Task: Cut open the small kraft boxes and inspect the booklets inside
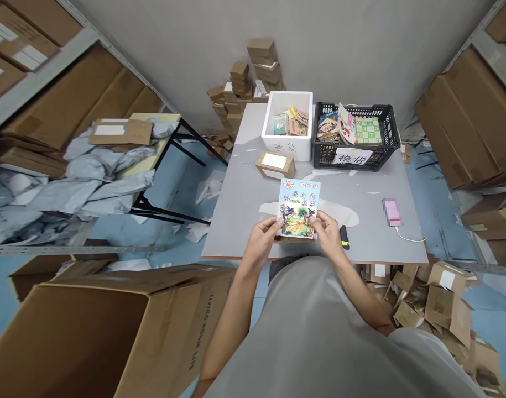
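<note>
A children's book [298, 207] with a light blue illustrated cover is held up in front of me, cover facing the camera. My left hand [264, 235] pinches its lower left edge, thumb on the cover. At the lower right edge, my right hand [328, 231] grips it the same way. Beneath the book, a strip of brown cardboard shows at the table's front edge, mostly hidden. A black and yellow box cutter [344, 237] lies just right of my right hand. Beyond the book rests a small taped carton [275, 164] with a white label.
On the grey table [244, 193], a white foam box [286, 147] and a black plastic crate [355, 157] hold books. A phone [391, 211] with a cable lies at right. A large open carton [182, 326] stands left; discarded boxes [439, 301] are piled lower right.
</note>
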`<control>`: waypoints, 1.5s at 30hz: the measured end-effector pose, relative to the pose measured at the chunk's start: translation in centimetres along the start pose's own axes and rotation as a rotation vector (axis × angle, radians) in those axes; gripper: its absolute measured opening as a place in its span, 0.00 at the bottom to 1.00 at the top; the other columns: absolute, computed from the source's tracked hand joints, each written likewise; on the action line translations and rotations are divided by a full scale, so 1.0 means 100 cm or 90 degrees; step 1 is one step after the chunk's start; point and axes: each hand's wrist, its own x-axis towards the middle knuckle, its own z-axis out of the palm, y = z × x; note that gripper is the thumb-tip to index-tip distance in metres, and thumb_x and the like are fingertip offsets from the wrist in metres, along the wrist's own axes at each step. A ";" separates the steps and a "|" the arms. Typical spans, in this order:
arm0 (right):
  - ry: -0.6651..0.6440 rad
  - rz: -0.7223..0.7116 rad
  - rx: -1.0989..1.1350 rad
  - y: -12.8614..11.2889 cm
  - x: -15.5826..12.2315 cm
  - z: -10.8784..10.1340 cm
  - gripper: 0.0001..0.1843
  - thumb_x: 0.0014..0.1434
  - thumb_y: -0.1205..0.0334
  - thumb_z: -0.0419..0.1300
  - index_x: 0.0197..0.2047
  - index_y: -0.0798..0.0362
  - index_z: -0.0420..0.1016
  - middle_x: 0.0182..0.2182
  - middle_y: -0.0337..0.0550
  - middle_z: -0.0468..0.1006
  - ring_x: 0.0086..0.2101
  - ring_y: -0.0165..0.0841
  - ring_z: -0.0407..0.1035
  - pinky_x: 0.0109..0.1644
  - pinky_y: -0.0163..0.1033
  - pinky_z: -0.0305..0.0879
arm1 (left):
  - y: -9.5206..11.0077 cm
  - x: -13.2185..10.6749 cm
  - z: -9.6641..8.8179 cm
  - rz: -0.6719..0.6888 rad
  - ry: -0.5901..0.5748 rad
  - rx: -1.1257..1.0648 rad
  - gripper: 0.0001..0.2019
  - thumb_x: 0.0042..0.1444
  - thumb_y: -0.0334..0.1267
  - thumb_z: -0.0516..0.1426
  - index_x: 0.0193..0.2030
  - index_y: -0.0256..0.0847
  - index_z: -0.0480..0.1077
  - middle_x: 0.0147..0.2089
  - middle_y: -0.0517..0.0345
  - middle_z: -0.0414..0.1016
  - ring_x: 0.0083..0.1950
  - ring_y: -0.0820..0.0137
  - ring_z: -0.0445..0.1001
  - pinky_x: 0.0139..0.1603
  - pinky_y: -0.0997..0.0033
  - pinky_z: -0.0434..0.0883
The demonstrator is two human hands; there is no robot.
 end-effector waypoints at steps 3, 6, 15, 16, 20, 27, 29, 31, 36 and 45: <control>0.031 -0.020 -0.034 0.007 0.002 0.001 0.26 0.72 0.33 0.65 0.51 0.50 0.84 0.45 0.49 0.89 0.42 0.41 0.82 0.46 0.42 0.81 | -0.006 0.001 0.008 -0.008 0.063 -0.047 0.32 0.40 0.68 0.81 0.39 0.42 0.89 0.42 0.48 0.89 0.43 0.60 0.82 0.44 0.65 0.76; 0.135 -0.091 -0.114 0.002 -0.002 0.004 0.27 0.74 0.40 0.66 0.66 0.48 0.81 0.66 0.56 0.84 0.61 0.45 0.81 0.62 0.48 0.82 | -0.007 0.000 0.013 0.071 0.150 -0.001 0.28 0.46 0.65 0.79 0.40 0.41 0.89 0.41 0.50 0.88 0.41 0.63 0.80 0.41 0.66 0.74; 0.058 -0.061 -0.044 -0.003 -0.015 0.031 0.30 0.68 0.41 0.75 0.66 0.48 0.83 0.60 0.52 0.88 0.57 0.45 0.85 0.59 0.46 0.85 | -0.014 -0.015 0.041 0.410 0.184 0.300 0.07 0.68 0.44 0.69 0.45 0.46 0.90 0.37 0.56 0.82 0.38 0.67 0.75 0.38 0.68 0.72; 0.071 -0.054 -0.037 -0.001 -0.013 0.031 0.29 0.67 0.40 0.76 0.63 0.49 0.83 0.56 0.51 0.89 0.53 0.44 0.86 0.56 0.45 0.85 | -0.016 -0.018 0.045 0.440 0.174 0.332 0.07 0.69 0.43 0.68 0.45 0.47 0.90 0.37 0.56 0.82 0.39 0.66 0.76 0.39 0.67 0.74; 0.140 -0.059 -0.039 0.003 -0.002 0.022 0.24 0.72 0.35 0.68 0.48 0.50 0.84 0.41 0.45 0.89 0.40 0.39 0.82 0.46 0.42 0.81 | -0.015 -0.023 0.053 0.487 0.098 0.420 0.08 0.70 0.42 0.67 0.52 0.49 0.88 0.45 0.53 0.86 0.48 0.61 0.80 0.49 0.60 0.80; 0.080 -0.040 -0.006 -0.003 0.005 -0.002 0.28 0.71 0.31 0.67 0.50 0.50 0.85 0.42 0.47 0.89 0.40 0.41 0.82 0.45 0.43 0.80 | 0.005 -0.008 0.027 0.300 0.171 0.276 0.27 0.66 0.57 0.70 0.65 0.44 0.84 0.56 0.46 0.85 0.45 0.64 0.79 0.43 0.65 0.79; 0.067 -0.024 0.000 -0.003 0.005 -0.004 0.30 0.70 0.29 0.67 0.51 0.50 0.85 0.42 0.47 0.89 0.39 0.42 0.83 0.44 0.42 0.81 | 0.007 -0.002 0.022 0.190 0.100 0.173 0.28 0.62 0.65 0.72 0.55 0.43 0.86 0.52 0.47 0.87 0.44 0.63 0.81 0.43 0.64 0.80; 0.063 -0.016 0.004 -0.001 0.006 -0.004 0.31 0.69 0.28 0.68 0.51 0.50 0.85 0.42 0.47 0.90 0.41 0.42 0.83 0.45 0.43 0.82 | 0.006 0.001 0.023 0.113 0.044 0.091 0.29 0.58 0.69 0.72 0.44 0.42 0.86 0.44 0.49 0.87 0.42 0.61 0.81 0.44 0.63 0.81; 0.087 -0.025 -0.018 -0.004 0.008 -0.002 0.31 0.70 0.29 0.68 0.55 0.50 0.85 0.52 0.52 0.91 0.50 0.47 0.85 0.55 0.49 0.84 | 0.003 -0.002 0.034 0.123 0.087 0.030 0.28 0.55 0.68 0.75 0.39 0.42 0.85 0.42 0.52 0.86 0.41 0.64 0.80 0.46 0.64 0.80; 0.098 -0.089 -0.107 -0.023 -0.017 0.015 0.27 0.75 0.40 0.67 0.67 0.47 0.86 0.67 0.54 0.85 0.63 0.47 0.82 0.71 0.53 0.79 | 0.009 -0.003 0.038 0.399 0.220 0.198 0.15 0.70 0.54 0.70 0.42 0.44 0.88 0.37 0.55 0.82 0.38 0.67 0.79 0.42 0.67 0.77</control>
